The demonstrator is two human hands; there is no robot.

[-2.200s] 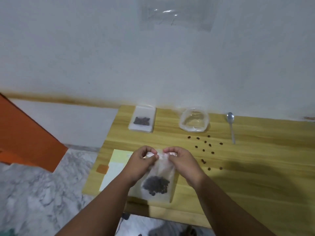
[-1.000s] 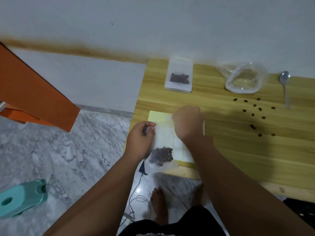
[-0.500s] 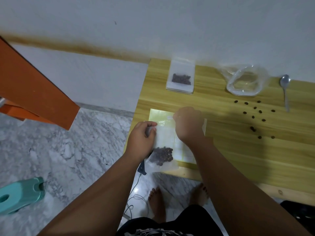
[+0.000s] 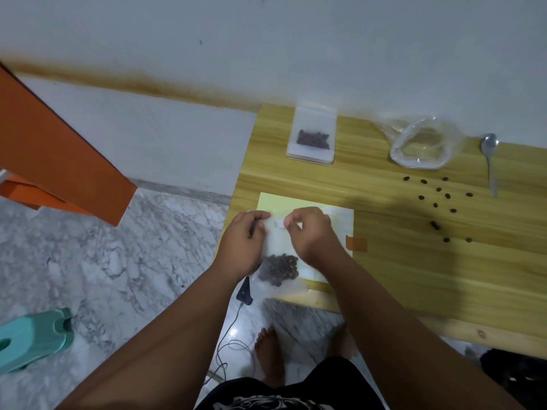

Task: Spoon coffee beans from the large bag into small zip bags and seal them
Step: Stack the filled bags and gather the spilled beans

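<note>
On my feed, the left hand [image 4: 241,247] and right hand [image 4: 310,232] both pinch the top strip of a small zip bag [image 4: 276,242], held over a pale yellow sheet [image 4: 340,220] at the near left corner of the wooden table [image 4: 399,261]. Coffee beans [image 4: 279,269] sit bunched in the bag's bottom. I cannot tell from here whether the strip is pressed closed. Along the far edge lie a filled bag [image 4: 312,137], the large bag [image 4: 420,146], which looks almost empty, and a spoon [image 4: 490,161] just right of it. Loose beans [image 4: 438,199] are scattered on the wood in front of the large bag.
</note>
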